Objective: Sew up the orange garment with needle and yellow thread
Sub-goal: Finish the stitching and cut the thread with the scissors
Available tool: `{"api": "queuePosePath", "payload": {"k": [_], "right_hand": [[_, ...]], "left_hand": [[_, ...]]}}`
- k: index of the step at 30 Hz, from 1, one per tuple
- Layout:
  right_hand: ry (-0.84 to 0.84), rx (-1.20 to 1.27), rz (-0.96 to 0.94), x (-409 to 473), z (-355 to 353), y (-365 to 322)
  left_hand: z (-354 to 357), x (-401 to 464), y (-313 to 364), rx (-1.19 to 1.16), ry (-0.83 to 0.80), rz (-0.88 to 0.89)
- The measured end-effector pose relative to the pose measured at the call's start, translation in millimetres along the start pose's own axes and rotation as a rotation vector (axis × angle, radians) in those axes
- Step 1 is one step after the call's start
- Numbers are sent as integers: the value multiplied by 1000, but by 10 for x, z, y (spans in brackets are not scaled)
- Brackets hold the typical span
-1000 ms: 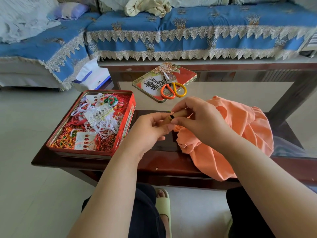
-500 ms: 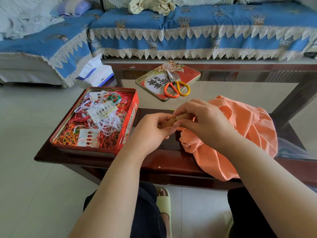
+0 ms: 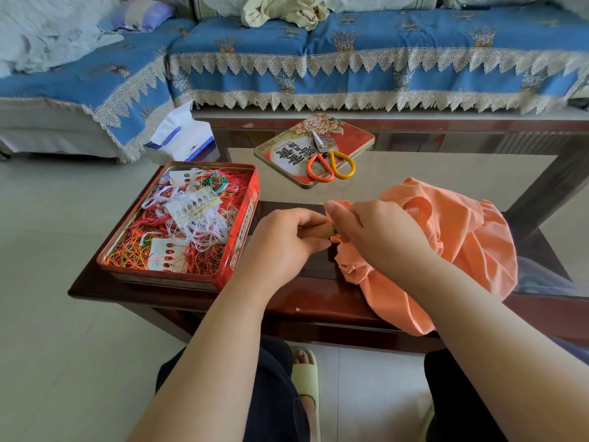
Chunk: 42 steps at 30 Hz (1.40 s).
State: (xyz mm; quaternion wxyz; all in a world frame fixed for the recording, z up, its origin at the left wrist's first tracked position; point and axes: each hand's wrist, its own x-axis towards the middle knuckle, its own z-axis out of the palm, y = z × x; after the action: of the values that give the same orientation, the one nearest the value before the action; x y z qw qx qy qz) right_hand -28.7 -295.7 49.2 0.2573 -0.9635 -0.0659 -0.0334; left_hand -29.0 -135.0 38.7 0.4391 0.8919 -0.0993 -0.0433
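**Both hands on a small wooden tube beside the orange garment**

The left hand [image 3: 287, 240] curls its fingers round a small tan wooden tube [image 3: 317, 231], thumb on top, so that only a short length of the tube shows between the two hands. The right hand [image 3: 374, 237] meets it from the other side, its fingers bent and pinching at the tube's right end (what exactly sits under those fingertips is hidden). A speck of yellow-green shows just above the right hand's fingertips; whether it is thread cannot be told.

The orange garment [image 3: 452, 244] lies bunched on the dark wooden table [image 3: 178, 295], directly under and to the right of the right hand, touching its wrist. To the left stands an open red tin [image 3: 242, 231] full of tangled threads. Behind, orange-and-yellow scissors [image 3: 331, 169] rest on the tin's lid [image 3: 287, 154].
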Motion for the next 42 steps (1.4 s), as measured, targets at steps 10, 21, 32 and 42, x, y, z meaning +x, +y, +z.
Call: {"api": "queuePosePath", "payload": {"k": [10, 21, 32, 42], "right_hand": [[-90, 432, -40, -75, -31, 83], [-134, 417, -15, -79, 19, 42], [-177, 398, 82, -51, -9, 53], [-204, 417, 142, -48, -10, 25]], "left_hand": [[-74, -13, -23, 78, 30, -25], [-120, -39, -48, 132, 11, 0], [-135, -49, -42, 154, 5, -2], [-158, -43, -44, 157, 14, 0]]}}
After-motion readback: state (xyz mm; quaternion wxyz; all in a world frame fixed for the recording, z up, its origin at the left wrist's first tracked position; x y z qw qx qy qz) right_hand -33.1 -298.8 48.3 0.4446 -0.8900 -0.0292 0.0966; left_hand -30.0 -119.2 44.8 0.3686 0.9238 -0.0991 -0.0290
